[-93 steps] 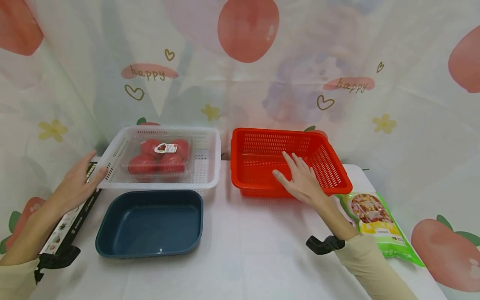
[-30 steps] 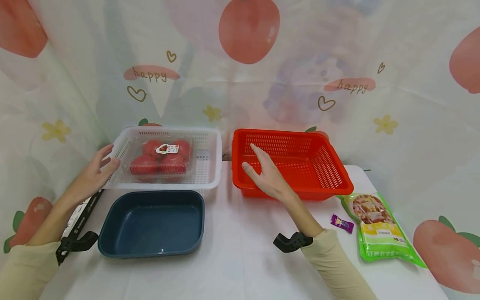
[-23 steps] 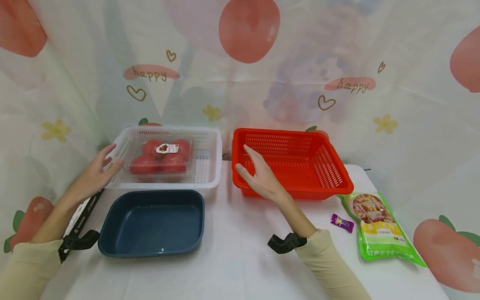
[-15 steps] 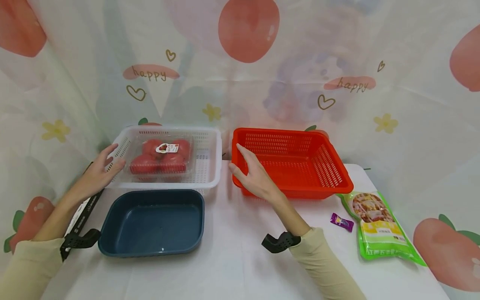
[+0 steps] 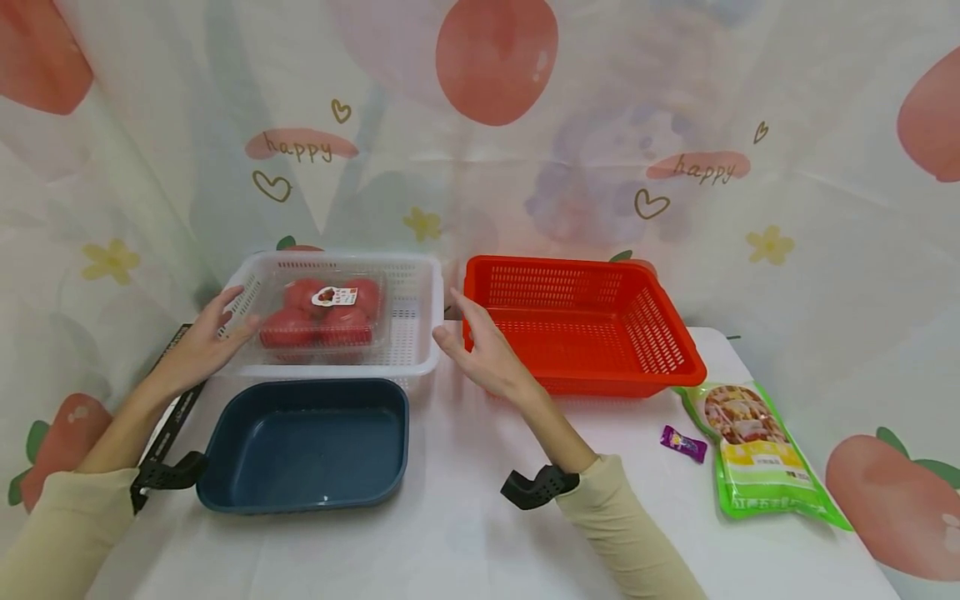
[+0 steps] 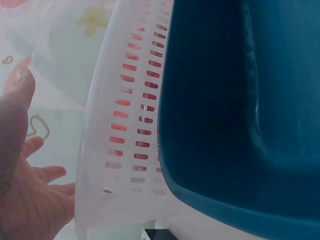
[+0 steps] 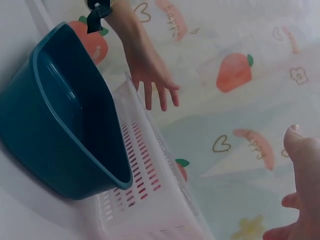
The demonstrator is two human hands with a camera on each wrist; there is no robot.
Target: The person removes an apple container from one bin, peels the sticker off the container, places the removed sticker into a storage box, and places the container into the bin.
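My left hand, fingers spread and holding nothing, hovers over the left end of the white basket. Inside that basket lies a clear plastic box of red fruit with a label on its lid. My right hand is also spread, between the white basket's right end and the red basket, overlapping the red one's left rim. In the left wrist view the left thumb and fingers show beside the white basket's wall. The right wrist view shows the right hand at its edge, holding nothing.
A dark blue basin stands in front of the white basket. A long black-edged box lies under the left forearm. At the right are a purple candy wrapper and a green food bag.
My right hand has travelled left from over the red basket to the gap by the white basket. My left hand has shifted slightly right, toward the fruit box. The containers have stayed in place.
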